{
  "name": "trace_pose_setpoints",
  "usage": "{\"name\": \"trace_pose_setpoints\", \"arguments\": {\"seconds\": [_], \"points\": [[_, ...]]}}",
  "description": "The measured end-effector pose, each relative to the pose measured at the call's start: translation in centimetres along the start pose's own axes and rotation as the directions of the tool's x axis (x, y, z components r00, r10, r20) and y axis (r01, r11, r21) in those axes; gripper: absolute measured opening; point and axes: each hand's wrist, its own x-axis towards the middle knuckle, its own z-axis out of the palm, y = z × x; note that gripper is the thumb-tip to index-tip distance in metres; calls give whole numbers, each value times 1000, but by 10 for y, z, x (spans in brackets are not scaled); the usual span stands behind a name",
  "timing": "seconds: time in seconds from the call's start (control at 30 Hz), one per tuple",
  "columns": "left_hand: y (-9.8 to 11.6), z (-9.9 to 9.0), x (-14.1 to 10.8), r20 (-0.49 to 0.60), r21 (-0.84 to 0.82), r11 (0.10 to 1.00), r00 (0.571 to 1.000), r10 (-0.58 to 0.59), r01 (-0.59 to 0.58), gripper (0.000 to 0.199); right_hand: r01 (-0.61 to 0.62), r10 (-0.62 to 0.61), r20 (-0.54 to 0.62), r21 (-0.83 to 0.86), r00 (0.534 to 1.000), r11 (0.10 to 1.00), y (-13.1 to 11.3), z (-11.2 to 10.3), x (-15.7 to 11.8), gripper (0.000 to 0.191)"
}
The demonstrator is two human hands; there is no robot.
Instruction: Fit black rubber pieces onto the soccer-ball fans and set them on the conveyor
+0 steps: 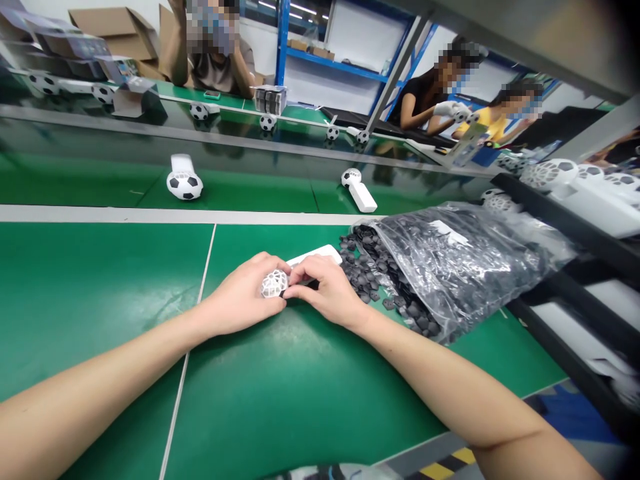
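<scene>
Near the middle of the green table, my left hand is wrapped round the ball head of a white football-shaped handheld fan, whose openwork grille faces up. The fan's white handle points away to the right, behind my right hand. My right hand is closed in a pinch at the ball's right side, with a small black piece showing at its fingertips; most of that piece is hidden. Just right of this hand, many loose black pieces spill from a clear plastic bag.
Beyond the table edge, a conveyor belt carries two football-shaped fans, one at left and one at right. A dark rack with more fans stands on the right. Several people sit across the line.
</scene>
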Motion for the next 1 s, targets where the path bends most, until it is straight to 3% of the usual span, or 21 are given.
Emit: {"name": "trace_pose_setpoints", "arguments": {"seconds": [0.1, 0.17, 0.27, 0.33, 0.4, 0.43, 0.5, 0.6, 0.77, 0.9, 1.0], "points": [[3, 2, -1, -34, -35, 999, 999, -2, 1, 34, 29, -25, -54, 62, 998, 998, 2, -8, 2, 13], [5, -3, -1, -46, -58, 998, 998, -34, 32, 36, -4, 21, -191, 92, 981, 996, 8, -21, 3, 11], [7, -18, 1, -167, -48, 990, 976, -138, 132, 39, -162, 169, -403, 52, 900, 985, 27, -44, 3, 10], [6, -26, 2, -306, -38, 976, 927, -218, 216, 42, -251, 200, -410, -74, 890, 965, 42, -55, 1, 8], [2, -28, 3, -387, -33, 960, 882, -268, 277, 45, -273, 185, -330, -242, 926, 931, 53, -60, 0, 4], [-1, -27, 4, -379, -22, 958, 884, -273, 286, 48, -268, 185, -271, -314, 945, 911, 56, -60, -1, 5], [-5, -21, 2, -269, 32, 968, 935, -232, 249, 54, -268, 223, -154, -413, 963, 870, 57, -59, -2, 8], [-7, -9, -1, -54, 104, 987, 992, -115, 120, 65, -292, 321, -34, -513, 946, 807, 53, -56, -4, 13], [-8, -4, -2, 24, 128, 992, 1000, -13, 10, 59, -340, 408, -8, -567, 913, 750, 54, -56, -2, 15], [-15, -11, 1, 117, 128, 984, 987, 110, -125, 61, -366, 435, 16, -514, 901, 776, 63, -56, 0, 9], [-16, -13, 1, 174, 109, 983, 976, 130, -151, 63, -390, 433, -9, -449, 901, 804, 66, -53, 0, 12]]}}
